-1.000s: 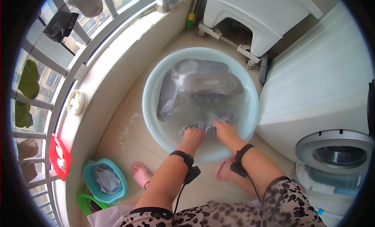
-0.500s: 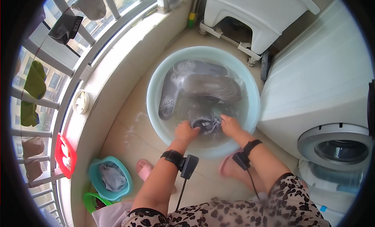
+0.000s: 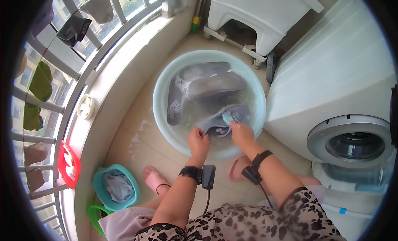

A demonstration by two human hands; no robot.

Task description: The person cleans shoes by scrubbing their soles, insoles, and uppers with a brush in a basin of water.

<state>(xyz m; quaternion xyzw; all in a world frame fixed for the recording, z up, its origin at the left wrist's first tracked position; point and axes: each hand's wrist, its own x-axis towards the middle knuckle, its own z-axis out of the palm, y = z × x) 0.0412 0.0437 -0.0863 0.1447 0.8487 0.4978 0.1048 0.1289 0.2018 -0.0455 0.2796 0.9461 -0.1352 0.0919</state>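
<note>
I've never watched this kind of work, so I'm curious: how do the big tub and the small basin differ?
The tub is pale blue and round; the basin is turquoise and roughly oval. The tub is much larger than the basin. The tub holds murky water and a shoe; the basin holds pale cloth. Both stand on the floor.

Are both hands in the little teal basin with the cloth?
No, the left hand and right hand are at the gray shoe in the big pale-blue tub.
</note>
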